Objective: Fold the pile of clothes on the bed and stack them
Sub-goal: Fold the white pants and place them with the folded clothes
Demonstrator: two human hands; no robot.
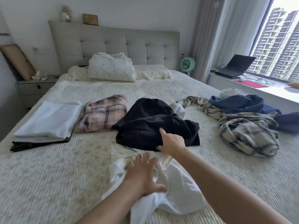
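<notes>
Mostly the near part of the frame was motion-blurred, so the bedspread pattern on the bed smeared out in front. At far left a folded stack sat on the bed: pale white pieces on top, something dark at the bottom, only its edge showing, type unclear. Just beside it to the right lay a folded pink plaid garment, touching the black garment, which was half bunched, its right end crumpled. A small white item poked out behind the black one, mostly hidden. Near the front, a white garment lay rumpled, its upper edge tucked under the black cloth and its lower part cut by both forearms. Left hand lay flat on the white garment, fingers spread and straight, pressing it, nothing gripped. Right hand reached to the near edge of the black garment, index finger extended on the cloth, thumb at the hem; other fingers were hidden behind the palm, so grip could not be told. Further right an unfolded checked shirt sprawled, with a blue garment heaped behind it and running off toward the right edge. A pale bundle behind the blue was hard to make out.
</notes>
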